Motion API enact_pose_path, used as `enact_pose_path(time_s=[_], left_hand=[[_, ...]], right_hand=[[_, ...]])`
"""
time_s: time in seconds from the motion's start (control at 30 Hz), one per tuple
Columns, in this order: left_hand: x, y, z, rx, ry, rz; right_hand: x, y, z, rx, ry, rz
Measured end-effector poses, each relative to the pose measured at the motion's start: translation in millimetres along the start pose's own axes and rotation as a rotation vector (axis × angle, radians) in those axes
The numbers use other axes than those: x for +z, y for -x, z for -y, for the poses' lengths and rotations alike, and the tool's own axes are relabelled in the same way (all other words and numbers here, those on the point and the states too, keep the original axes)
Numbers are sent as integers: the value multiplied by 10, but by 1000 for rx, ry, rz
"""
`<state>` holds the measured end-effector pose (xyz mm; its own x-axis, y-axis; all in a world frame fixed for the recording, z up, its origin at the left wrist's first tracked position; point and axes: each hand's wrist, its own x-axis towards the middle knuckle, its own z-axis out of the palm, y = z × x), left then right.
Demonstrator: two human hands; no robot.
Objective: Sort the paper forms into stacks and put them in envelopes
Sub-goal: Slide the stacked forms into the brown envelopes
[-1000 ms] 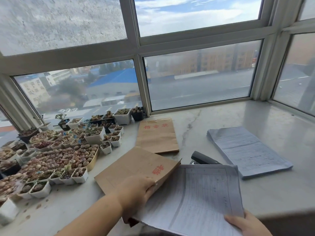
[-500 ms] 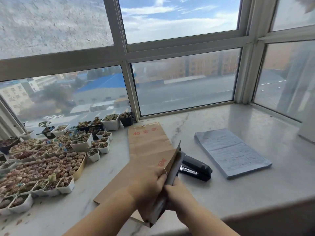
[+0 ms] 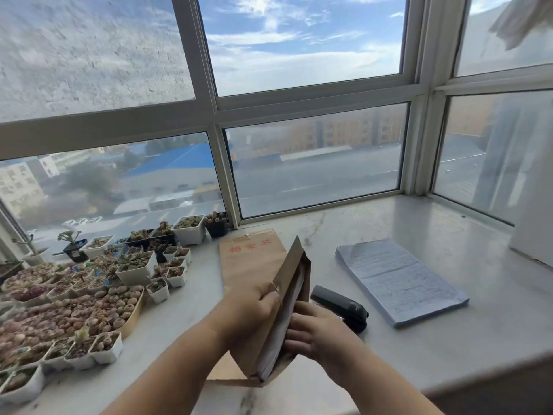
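A brown envelope [image 3: 288, 274] stands on edge over the marble sill, its mouth spread open. My left hand [image 3: 254, 304] grips its left wall from outside. My right hand [image 3: 311, 330] holds a stack of white forms [image 3: 294, 295] that sits inside the envelope, only its edge showing. A second brown envelope [image 3: 248, 259] with red characters lies flat behind it. To the right lies a loose pile of printed forms [image 3: 398, 280].
A black stapler [image 3: 341, 307] lies just right of my hands. Many small pots of succulents [image 3: 89, 289] crowd the left of the sill [image 3: 449, 339]. Window frames close off the back and right. A white object [image 3: 532, 235] stands at the far right.
The forms, flat in my right hand a second ago, are now inside the upright envelope. Both hands have closed in on the envelope and the view has tilted up.
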<state>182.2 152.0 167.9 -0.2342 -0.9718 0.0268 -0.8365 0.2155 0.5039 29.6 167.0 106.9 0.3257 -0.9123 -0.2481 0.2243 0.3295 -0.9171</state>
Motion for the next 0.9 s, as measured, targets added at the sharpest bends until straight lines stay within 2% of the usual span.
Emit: enact_pose_path(time_s=[0.1,0.13,0.17,0.3,0.37,0.43,0.5,0.6,0.7,0.8,0.9], left_hand=[[-405,-64,-34,-82,259,-74],[-541,-75,-60,-111,371,-106],[-658,-90,-81,-133,472,-140],[-898,-132,-120,-153,899,-291],[-843,-107,-4,-144,1137,-330],[-711,14,229,-160,1391,-298],[-527,201,532,-253,1513,-294],[-166,499,1089,-442,1448,-365],[206,829,1580,-636,1221,-352],[562,1107,2001,-761,1042,-279],[779,1270,2201,-804,657,-243]], right_hand=[[-180,164,55,-235,22,-244],[-212,194,32,-290,63,-277],[-207,218,3,-327,163,-273],[83,211,-112,-489,818,-121],[212,132,-168,-708,1062,-238],[262,-3,-216,-947,1127,-346],[241,-115,-332,-1026,1161,-361],[177,-194,-708,-874,1254,-247],[116,-313,-1207,-785,1490,-87],[109,-367,-1578,-592,1640,109],[74,-385,-1776,-521,1701,222]])
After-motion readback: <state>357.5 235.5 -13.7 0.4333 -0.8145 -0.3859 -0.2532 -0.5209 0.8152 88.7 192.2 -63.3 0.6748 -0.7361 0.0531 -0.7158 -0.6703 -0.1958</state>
